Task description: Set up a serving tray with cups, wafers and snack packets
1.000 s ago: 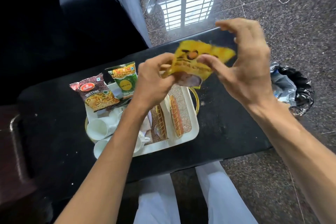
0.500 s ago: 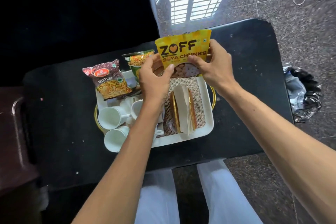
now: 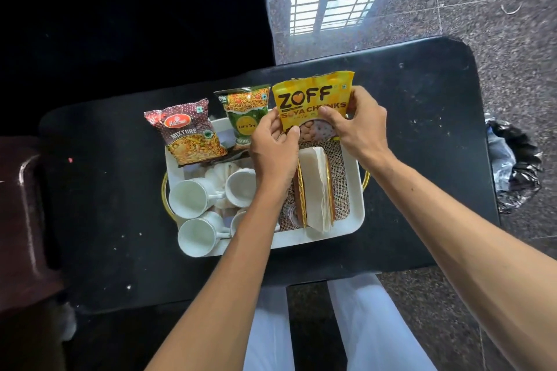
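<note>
A white serving tray (image 3: 355,220) with gold handles sits on the black table (image 3: 422,129). At its far right edge stands a yellow soya chunks packet (image 3: 312,99), held upright by my left hand (image 3: 272,147) on its lower left and my right hand (image 3: 360,123) on its right side. A green snack packet (image 3: 244,113) and a maroon mixture packet (image 3: 185,129) lean along the tray's far edge to the left. Several white cups (image 3: 193,196) lie in the tray's left half. A gold-edged holder with white napkins (image 3: 315,190) rests on a burlap mat at right.
A bin lined with a black bag (image 3: 515,166) stands on the floor right of the table. A dark brown chair (image 3: 27,220) is at the left. A dark seat (image 3: 180,9) lies beyond the table. My legs in white trousers (image 3: 355,325) are below the table's near edge.
The yellow packet was up in the air, tilted and blurred; both hands have brought it down and set it upright at the tray's far edge beside the green packet.
</note>
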Motion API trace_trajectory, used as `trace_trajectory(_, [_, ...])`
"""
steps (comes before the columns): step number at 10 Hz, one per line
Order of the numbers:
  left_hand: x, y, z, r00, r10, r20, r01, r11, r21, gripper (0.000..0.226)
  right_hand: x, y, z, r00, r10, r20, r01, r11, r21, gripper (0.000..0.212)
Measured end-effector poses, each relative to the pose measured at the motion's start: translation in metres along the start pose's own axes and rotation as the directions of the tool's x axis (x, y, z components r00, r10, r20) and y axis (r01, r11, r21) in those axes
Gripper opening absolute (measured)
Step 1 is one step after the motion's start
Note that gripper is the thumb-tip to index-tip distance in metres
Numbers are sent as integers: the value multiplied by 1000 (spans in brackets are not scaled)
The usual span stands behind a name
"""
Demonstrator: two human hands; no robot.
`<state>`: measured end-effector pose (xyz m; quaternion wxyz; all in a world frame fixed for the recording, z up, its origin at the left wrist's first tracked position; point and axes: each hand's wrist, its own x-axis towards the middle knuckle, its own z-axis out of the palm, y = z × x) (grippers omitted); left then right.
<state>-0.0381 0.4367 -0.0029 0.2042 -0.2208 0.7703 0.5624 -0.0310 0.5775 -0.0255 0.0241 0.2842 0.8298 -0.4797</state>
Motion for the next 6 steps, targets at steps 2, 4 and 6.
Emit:
trace_trajectory(2, [5,-2,2,1000,24,-16,-23,999,41,57,4,2,1,1000,-5,24,6,1000,-16,41])
trace_trajectory(4, [-2,-4,-4,999,42,-12,-41,999,34,58,-2,3,-7,999,2,-34,-3,1000,-23,58])
trace_trajectory(6, [-26,-13,-16,981,190,-28,-183,969,168,54,-19,2,-17,993,-108,-48,102,986,-129,54])
